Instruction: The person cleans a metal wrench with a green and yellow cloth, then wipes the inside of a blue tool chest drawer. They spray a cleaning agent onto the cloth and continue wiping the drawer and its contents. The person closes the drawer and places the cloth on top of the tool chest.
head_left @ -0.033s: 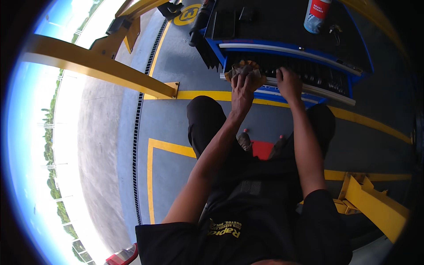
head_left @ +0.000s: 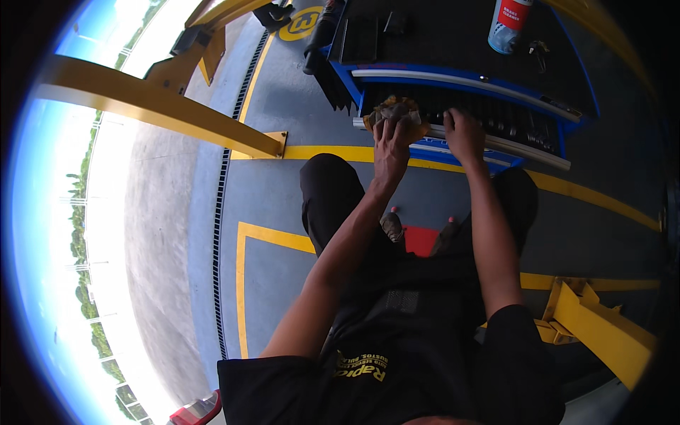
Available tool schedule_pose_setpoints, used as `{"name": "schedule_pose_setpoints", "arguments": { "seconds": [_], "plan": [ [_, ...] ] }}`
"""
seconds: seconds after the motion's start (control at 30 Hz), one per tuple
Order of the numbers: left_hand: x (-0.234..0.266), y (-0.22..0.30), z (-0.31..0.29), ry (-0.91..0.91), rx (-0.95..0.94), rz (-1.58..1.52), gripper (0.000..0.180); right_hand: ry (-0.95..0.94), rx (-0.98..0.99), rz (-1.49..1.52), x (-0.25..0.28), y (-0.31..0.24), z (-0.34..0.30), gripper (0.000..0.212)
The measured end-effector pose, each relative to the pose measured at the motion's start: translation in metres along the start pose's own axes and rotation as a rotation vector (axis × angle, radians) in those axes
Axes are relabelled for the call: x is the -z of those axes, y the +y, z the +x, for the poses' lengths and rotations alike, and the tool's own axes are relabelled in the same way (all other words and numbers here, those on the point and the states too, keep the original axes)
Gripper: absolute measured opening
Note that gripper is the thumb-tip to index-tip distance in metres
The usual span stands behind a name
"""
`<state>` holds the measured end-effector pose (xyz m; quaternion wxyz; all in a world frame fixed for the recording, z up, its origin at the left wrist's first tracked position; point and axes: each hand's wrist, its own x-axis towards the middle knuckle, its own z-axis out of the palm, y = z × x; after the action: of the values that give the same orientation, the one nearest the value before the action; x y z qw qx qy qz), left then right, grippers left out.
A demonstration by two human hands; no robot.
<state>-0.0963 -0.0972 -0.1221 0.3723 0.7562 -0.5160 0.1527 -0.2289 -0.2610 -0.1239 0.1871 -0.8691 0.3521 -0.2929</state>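
A blue tool cabinet (head_left: 346, 79) stands before me with a drawer pulled out. The drawer's silver front rail (head_left: 528, 150) runs across below my hands, and several sockets (head_left: 511, 130) lie in its dark inside. At the drawer's left end, my left hand (head_left: 391, 142) is closed on a crumpled, stained rag (head_left: 394, 111), pressing it near the rail. Beside it, my right hand (head_left: 465, 134) is closed at the drawer's front rail, fingers curled over it. Whether a small thing is also inside that hand is hidden.
A spray can (head_left: 508, 27) and a small set of keys (head_left: 540, 55) rest on the cabinet's dark top. Yellow steel arms reach in at the left (head_left: 163, 106) and lower right (head_left: 602, 329). Yellow lines (head_left: 242, 290) mark the grey floor.
My left hand and the rag have shifted slightly to the right, and the rag's folds look different. My right hand stays in the same place.
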Motion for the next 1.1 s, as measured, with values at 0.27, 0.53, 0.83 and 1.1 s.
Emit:
{"name": "schedule_pose_setpoints", "arguments": {
  "seconds": [0.27, 0.53, 0.83, 1.1],
  "plan": [
    [0.001, -0.053, -0.003, 0.203, 0.259, 0.176, 0.048, 0.016, -0.003, -0.016, -0.004, 0.005, 0.002, 0.023],
    [-0.022, 0.008, -0.002, -0.092, -0.012, -0.007, 0.051, 0.042, -0.031, -0.02, -0.01, 0.001, 0.003, 0.024],
    [0.0, -0.036, 0.0, 0.11, 0.296, 0.183, 0.055, -0.029, -0.038, 0.003, 0.0, -0.003, -0.001, 0.026],
    [-0.015, -0.004, -0.001, 0.036, 0.231, 0.122, 0.057, 0.005, -0.047, 0.021, 0.002, 0.0, -0.003, 0.025]
  ]
}}
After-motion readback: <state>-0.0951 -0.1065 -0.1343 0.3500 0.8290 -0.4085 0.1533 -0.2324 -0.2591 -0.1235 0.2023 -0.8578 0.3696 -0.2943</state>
